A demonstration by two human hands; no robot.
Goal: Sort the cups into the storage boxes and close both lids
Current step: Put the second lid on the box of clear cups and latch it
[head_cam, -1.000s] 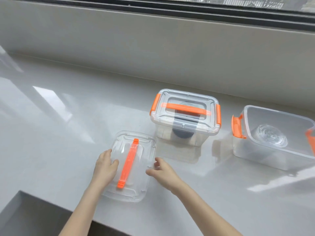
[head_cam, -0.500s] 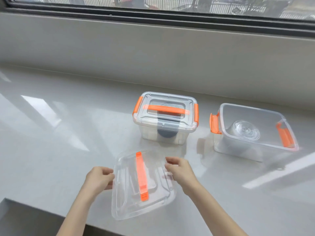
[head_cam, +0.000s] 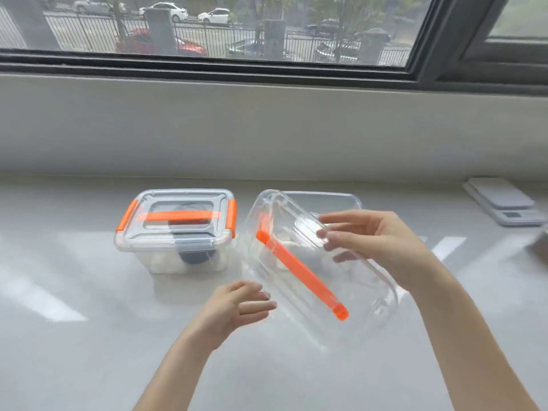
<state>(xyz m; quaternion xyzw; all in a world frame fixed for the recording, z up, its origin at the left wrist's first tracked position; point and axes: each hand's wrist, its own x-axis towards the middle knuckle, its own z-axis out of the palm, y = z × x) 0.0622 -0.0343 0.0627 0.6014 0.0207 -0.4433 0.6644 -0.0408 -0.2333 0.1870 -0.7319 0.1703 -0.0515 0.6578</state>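
Note:
A clear lid [head_cam: 299, 295] with an orange handle bar hangs tilted in the air, in front of the open clear box [head_cam: 341, 200]. My right hand [head_cam: 376, 247] grips the lid's right edge. My left hand [head_cam: 237, 307] is at the lid's lower left edge with fingers spread; whether it touches the lid is unclear. The open box is mostly hidden behind the lid, and what it holds cannot be made out. To the left stands the other clear box [head_cam: 175, 232], its lid on with orange latches and handle, and a dark cup [head_cam: 194, 256] inside.
Everything sits on a pale glossy counter [head_cam: 89, 336] under a window ledge [head_cam: 267, 129]. A grey kitchen scale [head_cam: 504, 203] lies at the far right. A blurred dark thing shows at the right edge.
The lid has been lifted off the counter and carried right, up in front of the open box, tilting as it went. My left hand has let go of its edge.

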